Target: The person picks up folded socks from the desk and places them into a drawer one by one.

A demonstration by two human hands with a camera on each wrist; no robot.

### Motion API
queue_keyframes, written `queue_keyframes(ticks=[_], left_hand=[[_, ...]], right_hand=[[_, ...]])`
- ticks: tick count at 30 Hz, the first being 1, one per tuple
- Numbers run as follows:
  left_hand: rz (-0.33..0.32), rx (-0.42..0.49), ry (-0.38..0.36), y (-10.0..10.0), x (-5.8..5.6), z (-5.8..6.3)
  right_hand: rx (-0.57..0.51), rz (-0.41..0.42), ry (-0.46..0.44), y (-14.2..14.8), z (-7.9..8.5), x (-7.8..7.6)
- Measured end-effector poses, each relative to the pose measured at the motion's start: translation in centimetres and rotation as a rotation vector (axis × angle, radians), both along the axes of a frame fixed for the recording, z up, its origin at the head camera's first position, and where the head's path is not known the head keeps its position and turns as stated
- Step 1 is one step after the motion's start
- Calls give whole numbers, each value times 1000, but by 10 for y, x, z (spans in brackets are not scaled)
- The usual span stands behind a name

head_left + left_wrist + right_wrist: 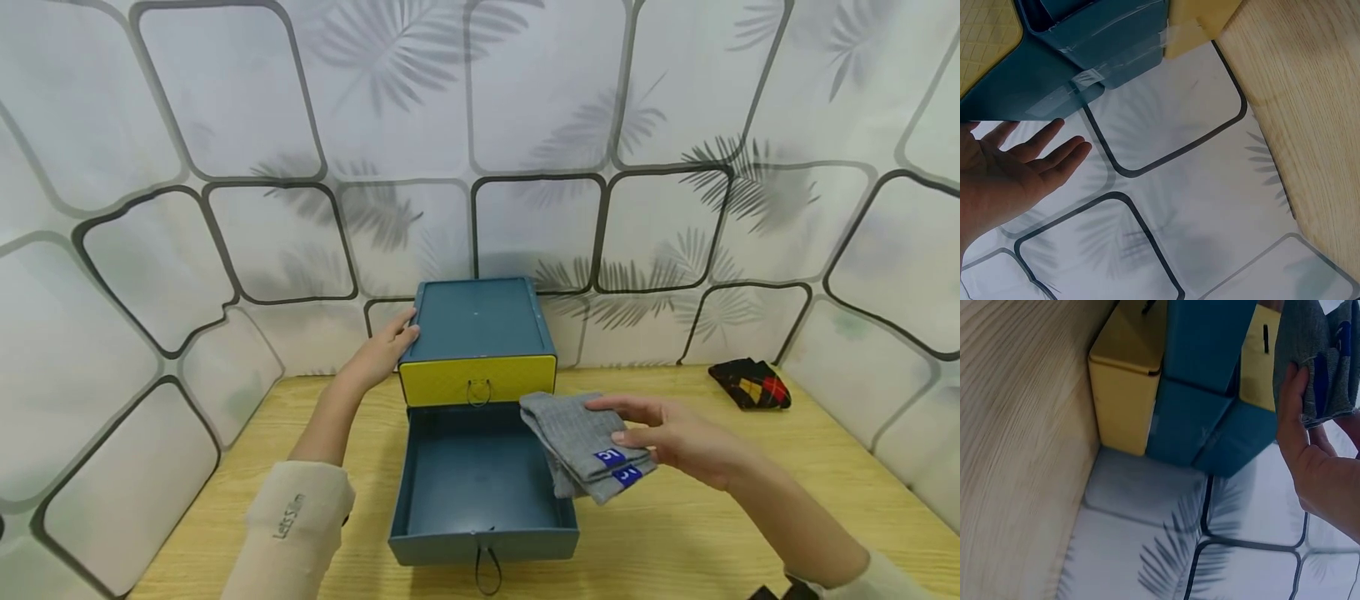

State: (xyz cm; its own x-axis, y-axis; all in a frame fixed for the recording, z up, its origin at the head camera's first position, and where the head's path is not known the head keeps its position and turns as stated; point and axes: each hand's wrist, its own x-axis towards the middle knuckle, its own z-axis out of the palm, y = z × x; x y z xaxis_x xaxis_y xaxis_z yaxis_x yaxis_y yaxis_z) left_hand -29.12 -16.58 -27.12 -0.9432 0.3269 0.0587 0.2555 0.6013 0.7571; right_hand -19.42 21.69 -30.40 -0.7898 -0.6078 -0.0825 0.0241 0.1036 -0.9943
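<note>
My right hand [690, 442] pinches a folded pair of grey socks [581, 433] with blue labels, fingers on top. The socks hang over the right side of a pulled-out blue drawer [438, 547], whose visible floor is bare. In the right wrist view the fingers and thumb hold the socks [1304, 353] from below. My left hand [378, 354] touches the upper left edge of the drawer cabinet [480, 321], fingers fairly straight. The left wrist view shows that hand [1013, 169] with fingers extended beside the blue side. Above the pulled-out drawer sits a yellow drawer front [438, 382], shut.
A black, red and yellow patterned folded cloth item [750, 383] lies at the table's back right. The cabinet stands on a light wooden table [660, 542] close to a patterned curtain [540, 108]. A black loop handle [488, 571] hangs from the drawer front.
</note>
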Motion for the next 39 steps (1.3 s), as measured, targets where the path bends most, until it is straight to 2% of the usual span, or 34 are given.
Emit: queue_keyframes(ticks=[9, 13, 15, 20, 30, 35, 39], left_hand=[[3, -4, 3, -1, 0, 0], [3, -3, 3, 0, 0, 0], [2, -4, 1, 0, -1, 0], [-5, -2, -5, 0, -2, 0], [-4, 12, 2, 0, -1, 2], [4, 0, 3, 0, -1, 1], [5, -6, 4, 0, -2, 0]], right_hand=[[118, -5, 88, -38, 0, -5], [133, -19, 52, -51, -5, -9], [174, -29, 77, -56, -6, -10], [322, -47, 234, -72, -6, -11], [432, 13, 467, -105, -10, -14], [511, 53, 541, -120, -16, -14], [586, -2, 611, -130, -22, -12]])
